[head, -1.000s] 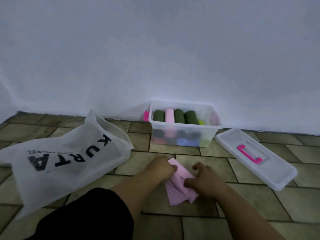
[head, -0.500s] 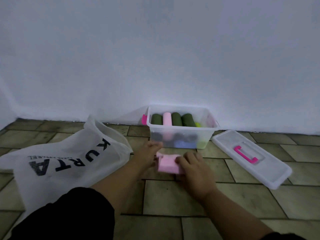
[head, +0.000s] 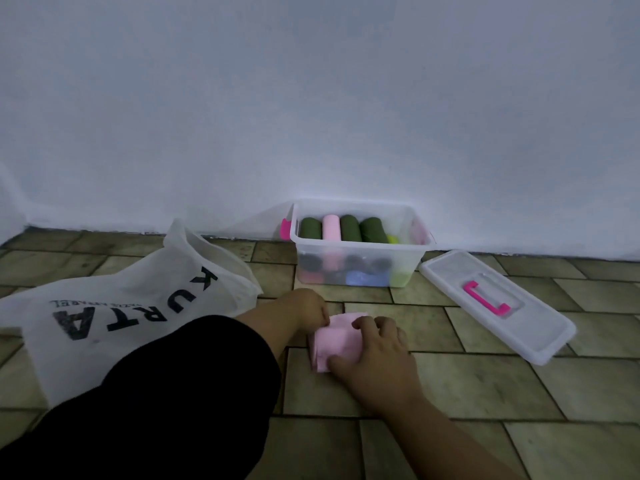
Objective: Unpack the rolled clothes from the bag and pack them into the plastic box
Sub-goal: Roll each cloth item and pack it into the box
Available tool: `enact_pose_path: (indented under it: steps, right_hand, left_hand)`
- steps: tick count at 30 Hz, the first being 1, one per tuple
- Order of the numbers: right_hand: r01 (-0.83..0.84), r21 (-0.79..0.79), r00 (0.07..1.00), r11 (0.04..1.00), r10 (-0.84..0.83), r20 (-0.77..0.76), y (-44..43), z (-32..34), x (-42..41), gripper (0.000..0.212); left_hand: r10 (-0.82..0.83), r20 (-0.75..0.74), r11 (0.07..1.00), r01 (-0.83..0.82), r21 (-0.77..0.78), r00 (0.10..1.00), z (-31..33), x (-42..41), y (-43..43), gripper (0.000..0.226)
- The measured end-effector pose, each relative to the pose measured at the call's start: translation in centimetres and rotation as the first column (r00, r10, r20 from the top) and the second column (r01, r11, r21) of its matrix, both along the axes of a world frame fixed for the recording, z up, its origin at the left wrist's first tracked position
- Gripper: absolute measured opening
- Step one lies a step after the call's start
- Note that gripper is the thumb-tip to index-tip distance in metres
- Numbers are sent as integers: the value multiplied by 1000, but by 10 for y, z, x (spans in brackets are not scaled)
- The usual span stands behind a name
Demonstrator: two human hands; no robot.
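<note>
The left hand [head: 308, 311] and right hand [head: 377, 356] both squeeze the pink cloth [head: 337, 341] on the floor [head: 485, 393], probably rolling it tight for the plastic box [head: 410, 261].

Bunched pink cloth [head: 335, 345] lies before the roll-filled clear plastic box [head: 360, 245], beside the slumped white bag [head: 138, 320].

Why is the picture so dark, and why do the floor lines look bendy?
Head view: dim light dulls the wall and colours; the wide-angle lens bends the floor tiles near the edges; the cloudy side of the plastic box blurs the lower rolls.
</note>
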State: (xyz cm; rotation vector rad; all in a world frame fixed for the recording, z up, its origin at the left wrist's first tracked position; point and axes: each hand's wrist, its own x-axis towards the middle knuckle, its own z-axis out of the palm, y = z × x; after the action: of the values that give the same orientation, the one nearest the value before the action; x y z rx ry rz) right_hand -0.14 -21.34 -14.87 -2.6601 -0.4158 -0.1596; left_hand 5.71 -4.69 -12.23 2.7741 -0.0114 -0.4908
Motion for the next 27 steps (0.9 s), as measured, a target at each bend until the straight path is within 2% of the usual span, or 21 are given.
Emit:
enact_pose_path:
  steps: [2,6,10,14,19,23,25,27]
  right_hand:
    - [52,-7,998,999,-52,-24,14,2,-4,83]
    - [57,-188,993,981,-74,-87,34,3,4,96]
    - [51,-172,993,984,-69,-100,35,-3,9,79]
    - [92,-123,996,988,-92,2,31,-5,1,61]
    - [63,-106,990,992,-49,132,26,-10,-13,52]
    - [13,-166,999,986,-8,33,23,-7,-14,60]
    - [-68,-175,998,982,65,-19,15,-4,-11,65]
    - [-154,-81,980,985,141,-141,-1,2,-7,59]
  left_hand:
    - [45,0,999,-45,22,999,0,3,-4,29]
    - [114,-36,987,-109,115,993,-11,15,-8,37]
    - [136,-31,970,-126,209,990,-26,29,-7,34]
    - [191,-35,957,-178,230,981,-31,38,-7,33]
    - [235,-30,952,-223,210,972,-32,37,-10,32]
    - [209,25,959,-210,189,978,-37,35,-7,39]
    - [195,38,962,-198,186,980,-37,33,-6,40]
    - [186,61,968,-193,162,981,-37,31,-4,41]
